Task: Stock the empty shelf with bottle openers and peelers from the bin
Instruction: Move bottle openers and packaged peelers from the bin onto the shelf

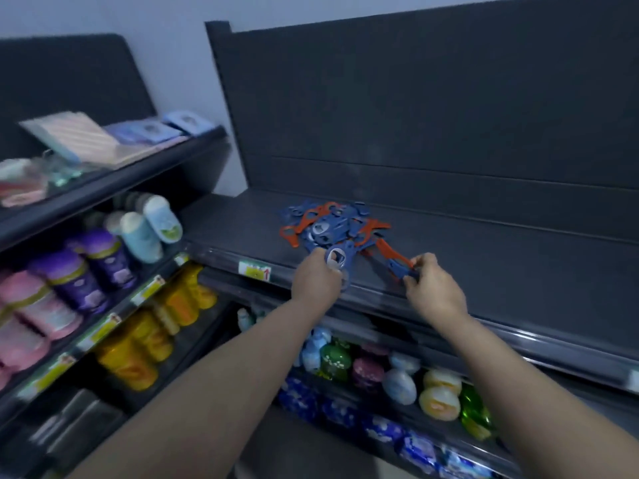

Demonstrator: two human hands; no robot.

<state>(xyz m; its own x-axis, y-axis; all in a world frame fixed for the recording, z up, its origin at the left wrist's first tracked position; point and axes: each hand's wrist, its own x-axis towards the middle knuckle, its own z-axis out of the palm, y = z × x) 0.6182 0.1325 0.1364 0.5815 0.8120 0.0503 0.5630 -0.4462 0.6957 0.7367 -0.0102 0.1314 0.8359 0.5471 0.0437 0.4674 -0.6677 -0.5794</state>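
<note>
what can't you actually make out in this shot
Head view only.
Bin: outside the frame.
Pile: openers or peelers, too blurred and tangled to sort.
Price label: print blurred.
Left hand: fingers mostly hidden by its own back and the blue tool.

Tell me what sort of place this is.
Most likely a shop aisle: dark display shelving with price tags on its front edge, rows of identical coloured bottles to the left, and a heap of blue and orange utensils.
</note>
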